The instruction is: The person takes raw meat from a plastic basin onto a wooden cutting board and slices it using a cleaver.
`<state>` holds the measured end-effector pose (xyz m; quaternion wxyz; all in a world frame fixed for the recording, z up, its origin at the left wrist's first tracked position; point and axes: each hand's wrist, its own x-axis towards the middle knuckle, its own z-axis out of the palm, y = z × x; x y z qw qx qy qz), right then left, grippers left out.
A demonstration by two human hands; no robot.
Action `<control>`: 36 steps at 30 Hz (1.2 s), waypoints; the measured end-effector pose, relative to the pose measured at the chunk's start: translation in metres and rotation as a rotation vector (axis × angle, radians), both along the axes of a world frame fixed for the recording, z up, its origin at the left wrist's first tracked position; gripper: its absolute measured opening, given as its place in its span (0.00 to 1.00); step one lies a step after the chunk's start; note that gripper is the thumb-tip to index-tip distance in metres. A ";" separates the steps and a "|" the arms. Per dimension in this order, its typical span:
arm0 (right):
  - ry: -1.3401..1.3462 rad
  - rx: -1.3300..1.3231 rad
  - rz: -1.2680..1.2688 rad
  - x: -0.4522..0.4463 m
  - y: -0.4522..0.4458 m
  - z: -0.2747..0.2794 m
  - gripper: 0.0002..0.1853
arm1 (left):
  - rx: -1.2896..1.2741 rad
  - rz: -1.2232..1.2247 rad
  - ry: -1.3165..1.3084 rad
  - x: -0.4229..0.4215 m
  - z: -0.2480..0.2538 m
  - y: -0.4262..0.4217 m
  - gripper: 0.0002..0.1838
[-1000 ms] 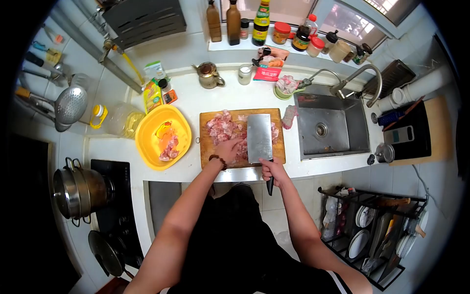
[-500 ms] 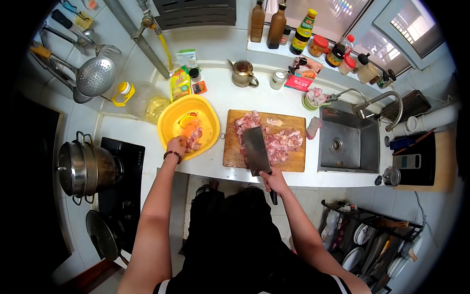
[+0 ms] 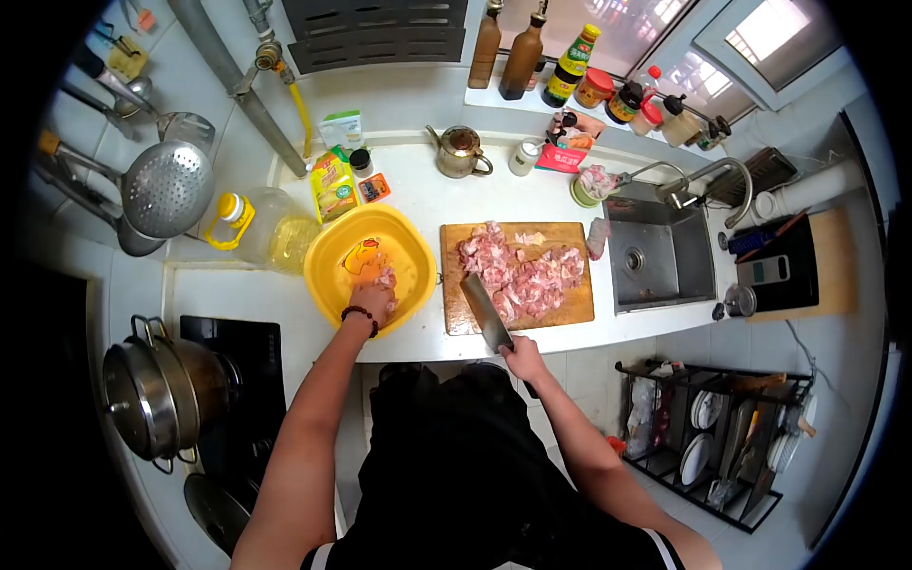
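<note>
A yellow basin (image 3: 325, 249) with a printed design stands on the counter, holding pieces of raw chopped meat (image 3: 386, 277). My left hand (image 3: 375, 298), with a beaded bracelet at the wrist, is down inside it. Its fingers are curled over the meat and partly hidden. Closed around the handle of a cleaver (image 3: 486, 312) is my right hand (image 3: 522, 359). The blade is tilted over the front left of a wooden cutting board (image 3: 560, 321), beside a heap of chopped meat (image 3: 532, 285). Most of the handle is covered by my hand.
Left of the basin are an oil jug (image 3: 275, 233) and a seasoning packet (image 3: 332, 185). A metal teapot (image 3: 460, 152) and a white-lidded jar (image 3: 523, 158) stand behind the board. The sink (image 3: 660, 252) lies to the right. A tall pot (image 3: 157, 389) sits at far left.
My left hand has moved inward over the meat in the basin. My right hand has turned the cleaver so its blade shows narrower, further left and clear of the heap. The view has shifted slightly.
</note>
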<state>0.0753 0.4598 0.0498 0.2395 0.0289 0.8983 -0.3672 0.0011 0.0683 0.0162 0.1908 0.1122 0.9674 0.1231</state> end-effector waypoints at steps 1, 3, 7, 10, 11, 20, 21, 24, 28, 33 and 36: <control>0.058 -0.018 -0.023 0.003 -0.002 0.001 0.14 | 0.009 -0.004 0.018 -0.002 -0.004 -0.003 0.10; 0.031 0.042 -0.026 0.008 -0.002 0.000 0.14 | 0.025 -0.021 0.029 -0.006 -0.011 -0.008 0.10; 0.030 0.100 -0.057 0.015 0.002 0.001 0.13 | 0.271 0.062 0.073 -0.011 -0.016 -0.017 0.10; 0.035 0.095 -0.079 0.016 0.011 0.003 0.13 | 0.680 0.326 -0.015 -0.015 0.004 -0.008 0.13; 0.030 0.100 -0.086 0.017 0.015 0.001 0.13 | 0.913 0.525 -0.117 -0.014 0.010 -0.002 0.13; -0.024 0.146 0.065 -0.003 0.043 0.016 0.11 | 1.576 0.516 -0.323 0.017 0.003 0.107 0.15; -0.024 0.142 0.074 -0.004 0.045 0.014 0.11 | 1.559 0.557 -0.364 0.022 0.004 0.120 0.15; 0.068 0.028 0.064 -0.002 0.051 0.005 0.11 | 1.483 0.637 -0.336 0.027 -0.010 0.150 0.15; 0.098 -0.044 0.021 0.003 0.056 -0.003 0.12 | 1.190 0.704 -0.163 0.035 -0.039 0.172 0.13; 0.021 -0.099 -0.009 0.000 0.053 0.012 0.10 | 0.553 0.589 0.015 0.041 -0.014 0.181 0.10; 0.050 -0.146 -0.041 0.001 0.051 0.012 0.10 | 0.464 0.534 0.036 0.042 -0.011 0.178 0.12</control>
